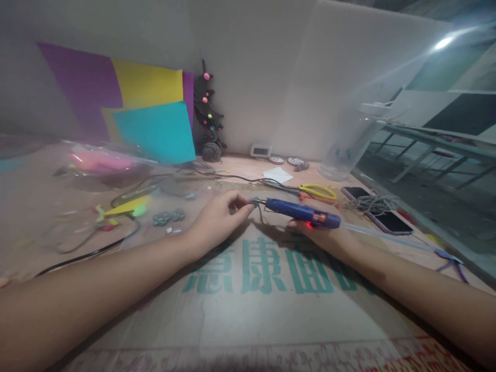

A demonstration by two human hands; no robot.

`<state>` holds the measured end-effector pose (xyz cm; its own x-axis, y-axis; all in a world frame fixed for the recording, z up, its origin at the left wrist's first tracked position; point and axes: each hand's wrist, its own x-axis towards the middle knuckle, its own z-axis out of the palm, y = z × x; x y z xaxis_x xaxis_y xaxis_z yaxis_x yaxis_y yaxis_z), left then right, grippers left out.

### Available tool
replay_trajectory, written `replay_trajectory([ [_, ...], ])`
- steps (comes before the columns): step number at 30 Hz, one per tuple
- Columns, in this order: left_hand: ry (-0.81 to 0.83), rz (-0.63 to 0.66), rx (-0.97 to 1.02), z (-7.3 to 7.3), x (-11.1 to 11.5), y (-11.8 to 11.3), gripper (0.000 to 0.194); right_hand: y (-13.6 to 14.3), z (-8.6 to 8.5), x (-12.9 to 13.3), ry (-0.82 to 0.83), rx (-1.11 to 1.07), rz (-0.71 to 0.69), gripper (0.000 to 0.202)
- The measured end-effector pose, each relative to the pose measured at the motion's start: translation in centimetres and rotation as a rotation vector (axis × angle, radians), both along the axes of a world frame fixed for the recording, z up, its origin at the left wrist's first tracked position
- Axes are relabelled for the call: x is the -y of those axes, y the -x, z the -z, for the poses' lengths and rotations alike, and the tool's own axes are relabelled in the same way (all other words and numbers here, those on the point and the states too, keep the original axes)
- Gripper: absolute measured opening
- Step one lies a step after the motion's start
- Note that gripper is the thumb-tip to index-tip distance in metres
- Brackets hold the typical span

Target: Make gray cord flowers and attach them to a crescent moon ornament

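My right hand (pixel 325 235) is closed around a blue hot glue gun (pixel 302 211), its nozzle pointing left and a small red light glowing on it. A clear glue stick (pixel 387 237) sticks out of its back end. My left hand (pixel 228 212) pinches a small dark green piece (pixel 255 201) between thumb and fingertips, right at the nozzle's tip. A thin dark strand hangs below that piece; its exact kind is too small to make out. Left of my left hand lies a cluster of small grey-green beads (pixel 169 217).
Coloured sheets (pixel 155 132) and a dark wire tree with pompoms (pixel 209 113) stand against the back wall. Yellow-handled pliers (pixel 318 191), phones (pixel 389 219) with a coiled cable, and a clear plastic container (pixel 339 155) are on the right. A bag of pink material (pixel 103 161) lies left.
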<state>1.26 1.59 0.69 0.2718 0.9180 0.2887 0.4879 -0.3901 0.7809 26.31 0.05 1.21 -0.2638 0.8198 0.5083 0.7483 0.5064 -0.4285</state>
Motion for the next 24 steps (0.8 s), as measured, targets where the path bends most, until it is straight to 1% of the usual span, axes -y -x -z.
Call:
replay_trajectory([
  [6, 0.010, -0.011, 0.003, -0.07, -0.04, -0.08, 0.016, -0.10, 0.16, -0.09, -0.083, 0.009, -0.036, 0.023],
  [16, 0.005, 0.001, 0.007, 0.21, -0.03, -0.01, 0.016, -0.59, 0.98, -0.45, -0.086, 0.011, 0.003, 0.021],
  [21, 0.001, -0.004, 0.001, 0.15, -0.02, -0.05, 0.016, -0.60, 1.00, -0.37, -0.054, -0.009, 0.039, 0.019],
  [24, -0.002, -0.007, 0.003, 0.12, 0.00, -0.05, 0.016, -0.65, 0.94, -0.38, -0.053, -0.007, 0.032, 0.020],
])
